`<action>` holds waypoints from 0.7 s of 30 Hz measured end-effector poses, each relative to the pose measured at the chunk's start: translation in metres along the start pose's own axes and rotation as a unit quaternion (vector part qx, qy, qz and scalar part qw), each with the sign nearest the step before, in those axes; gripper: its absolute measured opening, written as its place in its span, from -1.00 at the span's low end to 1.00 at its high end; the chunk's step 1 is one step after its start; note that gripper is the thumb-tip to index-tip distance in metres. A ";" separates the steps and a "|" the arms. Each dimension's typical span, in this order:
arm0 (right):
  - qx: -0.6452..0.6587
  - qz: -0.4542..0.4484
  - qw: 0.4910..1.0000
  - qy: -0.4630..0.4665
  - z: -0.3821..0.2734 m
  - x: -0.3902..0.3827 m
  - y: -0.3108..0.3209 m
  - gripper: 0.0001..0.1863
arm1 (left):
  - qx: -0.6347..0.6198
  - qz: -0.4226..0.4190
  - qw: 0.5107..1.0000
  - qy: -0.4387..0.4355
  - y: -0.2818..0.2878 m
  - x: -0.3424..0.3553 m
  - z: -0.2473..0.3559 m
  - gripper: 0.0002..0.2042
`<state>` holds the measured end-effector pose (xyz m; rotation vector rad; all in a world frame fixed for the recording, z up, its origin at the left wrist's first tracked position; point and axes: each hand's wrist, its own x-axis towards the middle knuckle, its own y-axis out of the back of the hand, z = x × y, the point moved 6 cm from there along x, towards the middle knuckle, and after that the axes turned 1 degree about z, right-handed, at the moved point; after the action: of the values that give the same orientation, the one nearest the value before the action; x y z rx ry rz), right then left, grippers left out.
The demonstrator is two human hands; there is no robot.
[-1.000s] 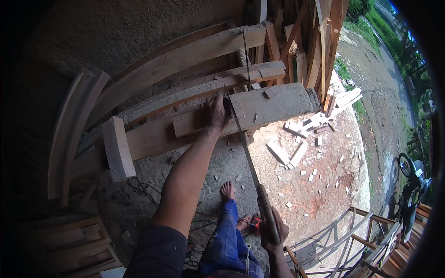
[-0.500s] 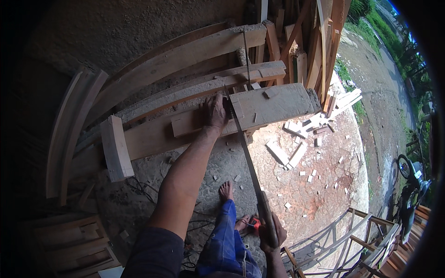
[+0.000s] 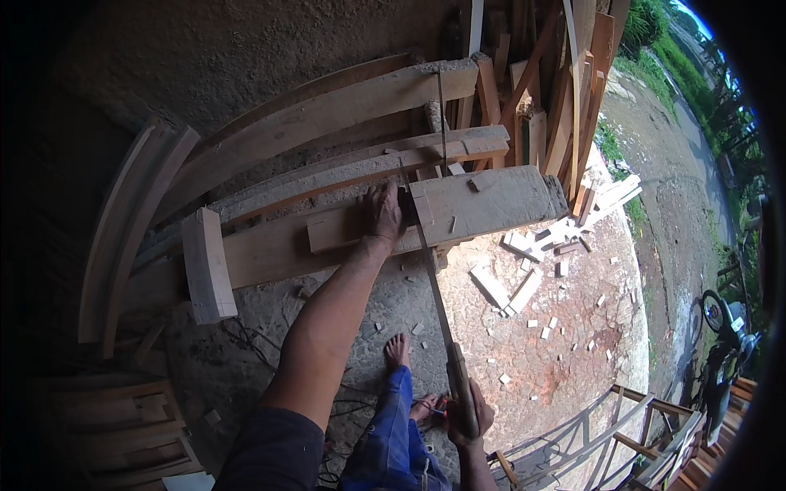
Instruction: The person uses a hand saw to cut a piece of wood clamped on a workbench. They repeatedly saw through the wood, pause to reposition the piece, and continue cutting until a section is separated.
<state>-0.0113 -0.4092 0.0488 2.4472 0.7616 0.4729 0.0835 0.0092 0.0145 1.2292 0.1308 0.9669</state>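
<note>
My left hand (image 3: 383, 214) is closed over a short wooden board (image 3: 332, 232) and presses it onto the long plank of a bench (image 3: 499, 195). Just right of those fingers, the thin blade of a handsaw (image 3: 435, 286) crosses the end of the board. In the lower middle my right hand (image 3: 473, 419) wraps round the saw's wooden handle, its arm coming from the lower edge. Where the teeth meet the wood is too small to make out. A small wood chip (image 3: 483, 186) lies on the plank right of the blade.
A squared block (image 3: 208, 266) lies across the plank's left part. Long boards (image 3: 327, 106) rest behind along the wall, and upright timber (image 3: 565, 106) leans at the back right. Offcuts (image 3: 499, 286) litter the floor. My bare foot (image 3: 397, 350) stands below the bench.
The whole view has shifted slightly, with the bench now lower in the picture. The saw and my right hand have moved a little toward the bench. My left hand keeps its place on the board.
</note>
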 end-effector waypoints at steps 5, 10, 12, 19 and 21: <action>0.129 0.016 0.992 -0.002 -0.028 0.155 -0.066 -0.40 | 0.002 -0.076 0.997 0.006 -0.004 0.003 0.012 -0.81; -0.014 0.003 0.999 0.044 0.018 -0.010 -0.010 -0.37 | 0.046 0.036 0.998 -0.007 -0.002 -0.003 -0.007 -0.83; -0.035 -0.009 0.999 0.037 0.002 -0.037 0.020 -0.33 | 0.029 0.005 0.999 0.018 -0.005 0.001 -0.007 -0.84; 0.093 0.046 0.993 0.058 -0.024 0.151 -0.067 -0.34 | 0.031 -0.057 0.998 0.000 -0.006 0.012 0.010 -0.84; 0.092 0.019 0.995 0.022 -0.024 0.151 -0.071 -0.40 | 0.032 -0.079 0.996 0.027 -0.009 0.004 0.004 -0.83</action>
<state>0.0654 -0.2587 0.0523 2.6344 0.8090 0.4922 0.0933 0.0094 0.0101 1.2325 0.2985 0.8644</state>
